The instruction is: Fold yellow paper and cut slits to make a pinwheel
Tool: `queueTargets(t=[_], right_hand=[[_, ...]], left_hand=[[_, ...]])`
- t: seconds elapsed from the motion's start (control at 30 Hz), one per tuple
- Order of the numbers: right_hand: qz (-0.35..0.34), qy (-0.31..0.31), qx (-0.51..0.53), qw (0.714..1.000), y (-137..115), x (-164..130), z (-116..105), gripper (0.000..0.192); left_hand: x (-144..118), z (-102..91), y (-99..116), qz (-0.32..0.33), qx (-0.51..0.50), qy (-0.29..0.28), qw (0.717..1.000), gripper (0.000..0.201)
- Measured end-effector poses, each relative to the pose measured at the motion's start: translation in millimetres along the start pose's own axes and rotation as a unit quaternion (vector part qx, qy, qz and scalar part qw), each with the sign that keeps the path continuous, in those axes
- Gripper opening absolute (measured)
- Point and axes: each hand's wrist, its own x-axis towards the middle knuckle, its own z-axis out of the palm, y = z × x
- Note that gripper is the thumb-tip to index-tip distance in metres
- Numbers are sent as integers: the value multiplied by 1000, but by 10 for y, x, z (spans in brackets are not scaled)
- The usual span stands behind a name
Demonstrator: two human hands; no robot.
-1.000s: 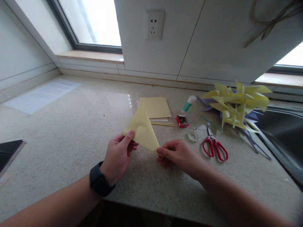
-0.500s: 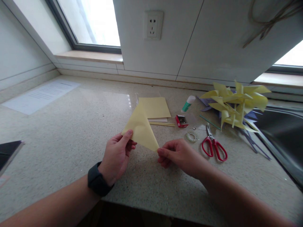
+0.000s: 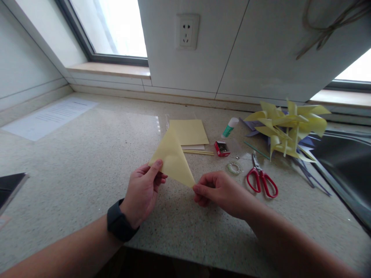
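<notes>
Your left hand pinches one corner of the yellow paper triangle. Your right hand pinches the other corner. Red scissors lie just right of it.

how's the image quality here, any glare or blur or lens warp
Head view: the window upper left is blown out white, with a pale glare patch on the countertop below it. The folded yellow paper held between left hand and right hand is fairly sharp. The wide lens bends the wall lines, and the sink at the right edge is smeared.
</notes>
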Motion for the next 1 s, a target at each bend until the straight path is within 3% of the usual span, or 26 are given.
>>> queueTargets(t=[0.17,0.23,0.3,0.4,0.47,0.53,0.6,0.73,0.83,1.0], right_hand=[[-21,-45,-96,994,-36,-13,-152,44],[-76,19,-112,991,-26,24,-242,52],[-160,123,-152,968,-18,64,-306,50],[-278,260,-225,897,-32,48,-302,32],[-345,286,-266,854,-53,-55,-224,19],[-391,250,-343,817,-55,-226,-98,11],[-394,201,-415,795,-10,-424,61,12],[-376,154,-453,794,225,-721,376,35],[-341,132,-504,783,415,-800,516,51],[-268,58,-567,777,558,-828,577,75]], left_hand=[[1,-22,-35,9,101,-60,993,27],[0,-46,-46,20,183,-101,978,30],[-4,-68,-48,26,255,-142,956,33],[-29,-74,-25,15,311,-189,931,35],[-65,-55,3,6,352,-226,908,37],[-110,-28,30,14,424,-275,863,39],[-154,-6,42,49,503,-315,803,41],[-205,-3,11,136,596,-324,722,43],[-214,-20,-22,163,624,-322,693,43],[-217,-25,-30,181,633,-314,684,42]])
